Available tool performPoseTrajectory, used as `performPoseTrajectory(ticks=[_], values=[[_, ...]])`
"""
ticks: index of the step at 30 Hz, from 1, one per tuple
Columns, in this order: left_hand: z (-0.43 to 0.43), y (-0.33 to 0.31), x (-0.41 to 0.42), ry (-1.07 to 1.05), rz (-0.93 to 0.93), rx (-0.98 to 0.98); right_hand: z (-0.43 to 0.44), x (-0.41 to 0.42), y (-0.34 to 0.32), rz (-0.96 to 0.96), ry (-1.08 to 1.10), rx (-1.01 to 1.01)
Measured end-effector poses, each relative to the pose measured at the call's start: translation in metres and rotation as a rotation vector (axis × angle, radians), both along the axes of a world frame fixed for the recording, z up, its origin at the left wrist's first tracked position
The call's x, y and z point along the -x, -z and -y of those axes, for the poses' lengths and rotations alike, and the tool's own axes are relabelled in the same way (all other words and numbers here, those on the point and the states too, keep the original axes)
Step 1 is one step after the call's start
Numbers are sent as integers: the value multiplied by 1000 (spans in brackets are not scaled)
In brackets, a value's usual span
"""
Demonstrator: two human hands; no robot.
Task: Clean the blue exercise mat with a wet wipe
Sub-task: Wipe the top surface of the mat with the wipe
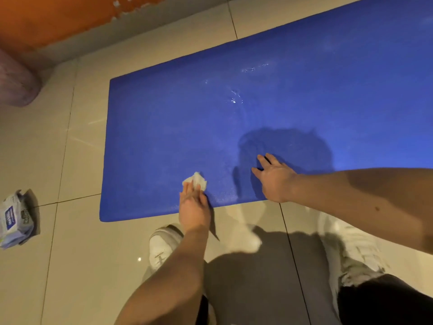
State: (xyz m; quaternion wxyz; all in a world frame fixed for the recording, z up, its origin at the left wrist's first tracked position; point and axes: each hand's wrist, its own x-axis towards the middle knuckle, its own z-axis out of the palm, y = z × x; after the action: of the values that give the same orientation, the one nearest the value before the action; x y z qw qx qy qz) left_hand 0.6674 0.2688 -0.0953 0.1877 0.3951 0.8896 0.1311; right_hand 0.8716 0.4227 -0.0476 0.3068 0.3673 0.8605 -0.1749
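Blue textured mat, one, flat rectangle mid-frame on glossy tiles. I see my left grip, fingers straight, pressing one crumpled white wipe near its lower edge; right grip spread flat beside.

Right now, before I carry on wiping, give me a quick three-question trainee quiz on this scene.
1. True or false: the wet wipe sits under the fingers of the left hand, on the blue mat.
2. Where is the right hand? A) spread flat on the mat B) resting on a shoe C) holding the wipe
3. Fill in: the wipes pack lies on the tiled floor, off the mat, on the person's ____ side.
Key: 1 true; 2 A; 3 left.
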Motion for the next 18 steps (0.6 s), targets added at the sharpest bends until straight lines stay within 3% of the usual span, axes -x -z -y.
performPoseTrajectory(ticks=[4, 7, 13, 18], values=[[7, 2, 25, -282, 18, 25, -4, -8, 2, -8, -40, 1], [6, 2, 4, -283, 34, -29, -6, -3, 6, -10, -28, -7], [14, 3, -72, -74, 93, -112, 6, 10, 14, 0, 17, -72], [25, 7, -38, 192, -111, -39, 4, 1, 11, -8, -13, -56]])
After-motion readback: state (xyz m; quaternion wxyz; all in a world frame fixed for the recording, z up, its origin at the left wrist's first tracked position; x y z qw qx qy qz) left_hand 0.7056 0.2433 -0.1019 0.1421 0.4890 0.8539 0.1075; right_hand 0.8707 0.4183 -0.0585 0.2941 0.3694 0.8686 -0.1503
